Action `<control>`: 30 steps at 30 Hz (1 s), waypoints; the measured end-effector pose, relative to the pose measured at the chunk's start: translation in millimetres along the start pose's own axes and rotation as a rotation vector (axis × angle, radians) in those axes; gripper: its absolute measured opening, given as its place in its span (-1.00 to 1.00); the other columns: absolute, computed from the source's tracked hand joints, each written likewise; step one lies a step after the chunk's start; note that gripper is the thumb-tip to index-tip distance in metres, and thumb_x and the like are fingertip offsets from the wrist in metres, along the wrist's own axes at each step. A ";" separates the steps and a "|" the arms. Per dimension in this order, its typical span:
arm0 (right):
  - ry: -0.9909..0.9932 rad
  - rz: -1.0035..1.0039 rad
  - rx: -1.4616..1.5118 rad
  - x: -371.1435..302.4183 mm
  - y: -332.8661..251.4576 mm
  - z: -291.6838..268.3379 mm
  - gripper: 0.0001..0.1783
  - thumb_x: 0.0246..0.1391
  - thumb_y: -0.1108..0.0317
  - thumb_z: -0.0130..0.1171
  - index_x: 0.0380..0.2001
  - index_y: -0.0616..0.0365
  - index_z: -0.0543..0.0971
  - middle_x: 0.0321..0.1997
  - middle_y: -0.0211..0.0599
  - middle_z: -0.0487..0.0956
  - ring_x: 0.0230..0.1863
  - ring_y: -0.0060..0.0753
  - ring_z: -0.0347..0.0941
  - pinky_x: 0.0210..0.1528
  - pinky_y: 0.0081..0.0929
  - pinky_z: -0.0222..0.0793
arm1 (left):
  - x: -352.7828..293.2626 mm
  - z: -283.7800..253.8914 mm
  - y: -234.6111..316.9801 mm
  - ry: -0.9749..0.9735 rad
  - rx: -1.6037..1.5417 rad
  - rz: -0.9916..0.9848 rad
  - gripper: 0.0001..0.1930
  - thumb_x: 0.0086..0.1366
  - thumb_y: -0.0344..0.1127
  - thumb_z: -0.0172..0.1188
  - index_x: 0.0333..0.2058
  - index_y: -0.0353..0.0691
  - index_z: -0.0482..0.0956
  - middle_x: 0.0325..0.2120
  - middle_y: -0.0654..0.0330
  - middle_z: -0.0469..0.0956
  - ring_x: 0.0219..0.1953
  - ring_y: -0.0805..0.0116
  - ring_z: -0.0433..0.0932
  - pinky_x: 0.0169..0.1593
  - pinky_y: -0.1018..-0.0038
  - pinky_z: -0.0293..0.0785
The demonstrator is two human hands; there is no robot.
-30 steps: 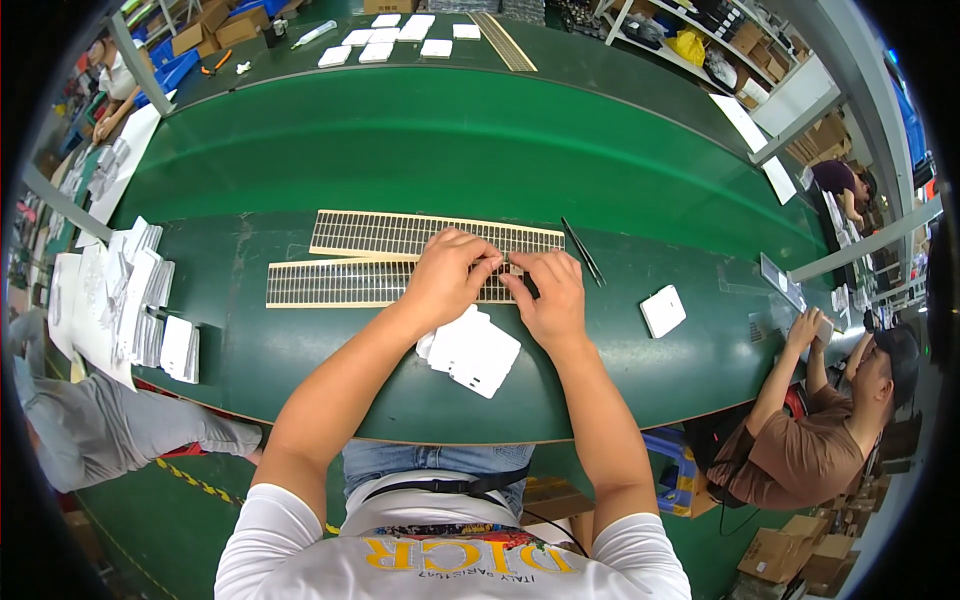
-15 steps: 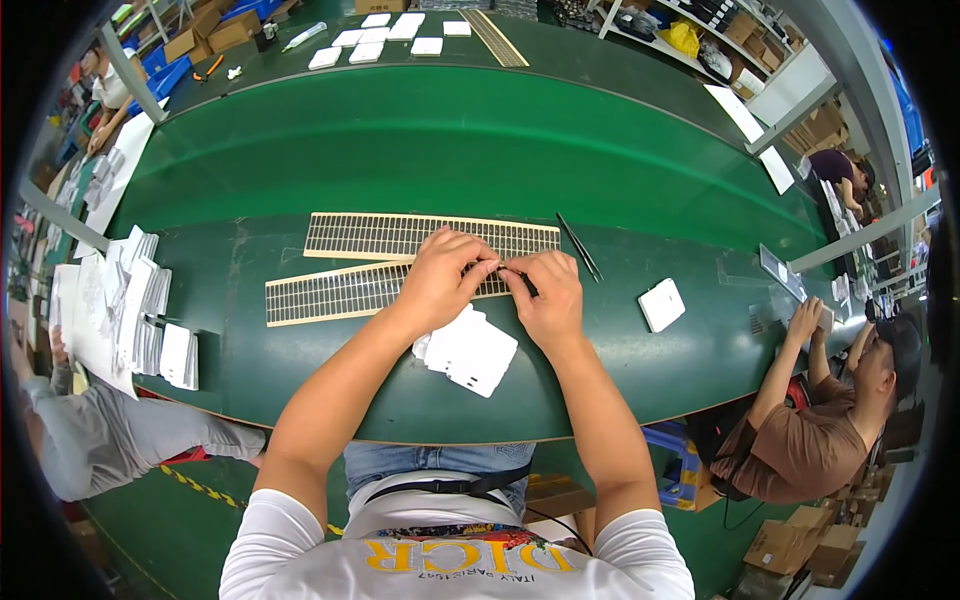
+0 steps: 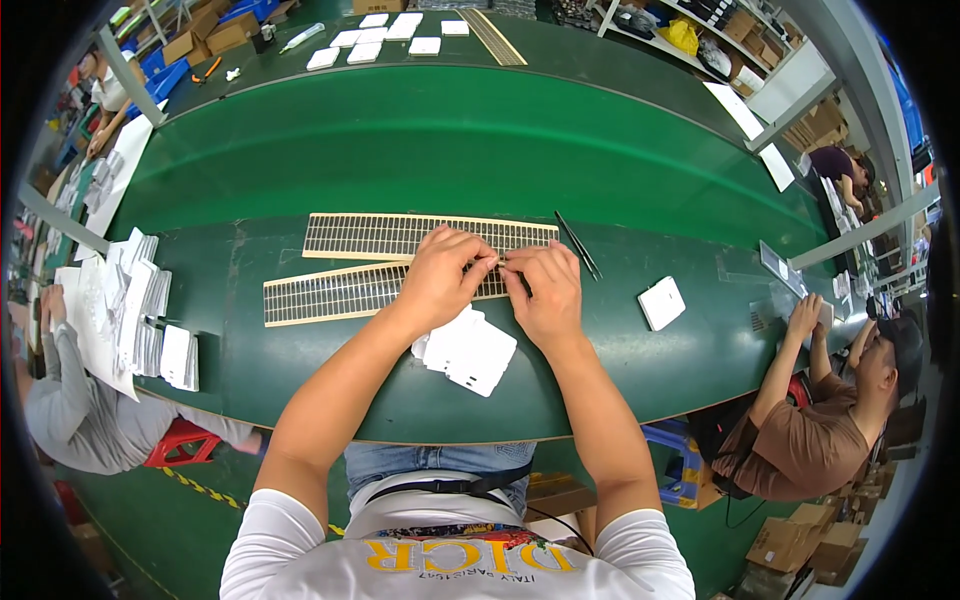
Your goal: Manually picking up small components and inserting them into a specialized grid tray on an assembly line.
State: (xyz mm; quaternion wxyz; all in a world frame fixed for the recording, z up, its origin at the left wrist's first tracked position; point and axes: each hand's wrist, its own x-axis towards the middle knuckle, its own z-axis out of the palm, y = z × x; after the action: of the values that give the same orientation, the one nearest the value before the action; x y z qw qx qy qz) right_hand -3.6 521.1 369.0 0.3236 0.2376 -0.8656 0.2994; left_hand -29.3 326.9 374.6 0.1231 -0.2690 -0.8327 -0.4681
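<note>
My left hand (image 3: 442, 270) and right hand (image 3: 546, 290) are bent inward, thumb and fingers drawn together, their tips almost meeting over the right part of the lower strip (image 3: 330, 293); whatever sits between them is too small to make out, so I cannot tell whether either one grips anything. That strip lies on the bench (image 3: 250, 365), partly hidden by my left hand, with the upper strip (image 3: 370, 235) just beyond it. Both look thin and light, likely bendy along their length, and the dark cells may be slick, so I'd take them by the pale border with a gentle pinch. Nearer me lie overlapping white plates (image 3: 480, 350), seemingly stiff and light, best lifted by their rims; tweezers (image 3: 577, 245) rest off to the right
</note>
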 end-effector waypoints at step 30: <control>-0.297 0.487 0.840 -78.3 -73.2 -63.3 0.46 -0.13 0.32 0.65 0.65 0.10 -0.16 0.49 0.12 0.30 0.35 0.02 0.44 0.43 0.02 0.27 | -43.9 -50.9 33.9 -0.168 -0.220 0.040 -0.60 0.22 -0.52 0.28 0.06 -0.17 0.71 0.07 0.12 0.67 0.23 0.03 0.55 0.36 0.11 0.39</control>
State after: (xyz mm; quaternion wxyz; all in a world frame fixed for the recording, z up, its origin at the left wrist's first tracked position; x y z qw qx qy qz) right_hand 120.2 528.9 379.4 -0.0055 0.1784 -0.7375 0.6513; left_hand 23.6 283.4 405.8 0.0319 -0.3358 -0.7782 -0.5298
